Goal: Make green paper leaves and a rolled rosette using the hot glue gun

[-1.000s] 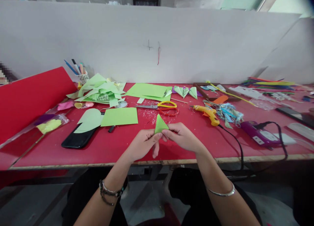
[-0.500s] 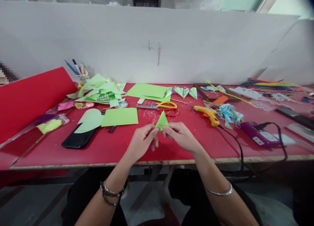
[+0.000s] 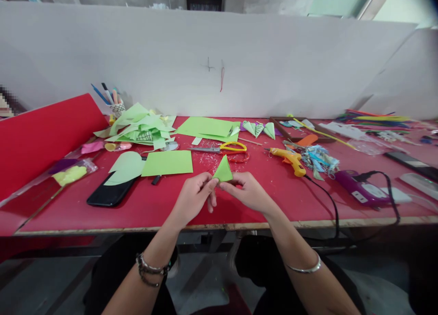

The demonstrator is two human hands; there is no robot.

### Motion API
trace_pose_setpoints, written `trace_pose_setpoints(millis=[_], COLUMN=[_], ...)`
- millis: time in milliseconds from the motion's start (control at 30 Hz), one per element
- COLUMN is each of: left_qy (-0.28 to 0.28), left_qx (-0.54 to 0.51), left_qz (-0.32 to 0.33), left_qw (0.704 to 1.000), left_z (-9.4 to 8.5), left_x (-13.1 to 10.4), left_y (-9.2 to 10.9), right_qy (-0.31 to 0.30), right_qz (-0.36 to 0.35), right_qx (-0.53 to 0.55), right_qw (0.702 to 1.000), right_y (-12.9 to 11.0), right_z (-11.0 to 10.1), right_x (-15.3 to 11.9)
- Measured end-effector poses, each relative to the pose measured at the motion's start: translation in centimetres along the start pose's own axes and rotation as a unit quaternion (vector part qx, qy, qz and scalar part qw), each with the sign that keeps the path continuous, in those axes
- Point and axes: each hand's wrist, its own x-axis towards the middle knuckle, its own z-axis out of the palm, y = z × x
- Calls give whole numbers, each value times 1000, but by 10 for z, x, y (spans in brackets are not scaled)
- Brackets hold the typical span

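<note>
Your left hand (image 3: 193,194) and right hand (image 3: 249,191), mid-frame, pinch folded green paper (image 3: 223,170) — hiding its lower corners — scissors (image 3: 215,149) lie higher in frame.

My folded paper (image 3: 223,170) is brt green, approx. same as my flat sheet (image 3: 167,163). Surface (image 3: 153,217): red, w/ brownish edge. Board (image 3: 51,137): red too. Scissors (image 3: 208,149): one yellow loop, one red, blades grey. Glue gun (image 3: 289,158): yellow w/ orange, cord (image 3: 337,221) blk. Box (image 3: 349,180): purple w/ white end. Cones (image 3: 269,130): pale green, mid. one w/ dk lines. Pen cup (image 3: 117,107): white w/ blk lattice. Phone (image 3: 109,196): blk. My bangle (image 3: 310,270): silver; my bracelets (image 3: 150,268): silver + dk. Partition (image 3: 153,55): pale grey, plain.
</note>
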Motion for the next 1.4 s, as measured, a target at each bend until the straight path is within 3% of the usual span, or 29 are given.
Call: trace_pose_setpoints(millis=[233, 433, 600, 667, 767, 867, 967, 1033, 1100, 1167, 1300, 1400], left_qy=[-13, -13, -8, -13, -15, -20, -9, 29, 97, 160, 192, 207], left_qx=[47, 53, 129, 197, 290, 318, 324, 344, 393, 462, 598, 626], left_qz=[17, 6, 15, 37, 70, 74, 72, 66, 59, 59, 20, 2], left_qw=[999, 999, 992, 980, 954, 945, 943, 936, 913, 870, 778, 752], left_z=[-1, -12, -23, -26, -30, -37, -51, -63, -74, -83, -92, -95], left_x=[-3, -5, -7, -7, -8, -11, -16, -18, -17, -15, -13, -15], left_y=[1, 2, 0, -2, -3, 2, 6, 4, -3, -15, -38, -46], right_qy=[-50, -65, 64, 84, -3, -83, -85, -78, -60, -27, 73, -11], right_qz=[-15, 2, -36, -70, -121, -123, -93, -67, -40, -25, -33, -92], right_qx=[30, 27, 12, -29, -108, -107, -68, -43, -37, -86, -264, -338], right_qw=[998, 998, 997, 994, 987, 983, 990, 994, 997, 996, 961, 937], right_y=[2, 3, -1, -6, -14, -19, -13, -4, 6, 16, 19, 8], right_z=[-2, 0, 5, 6, 6, 5, 3, 1, 1, 3, 20, 44], right_x=[-1, 3, 12, 15, 18, 23, 33, 45, 58, 70, 82, 85])
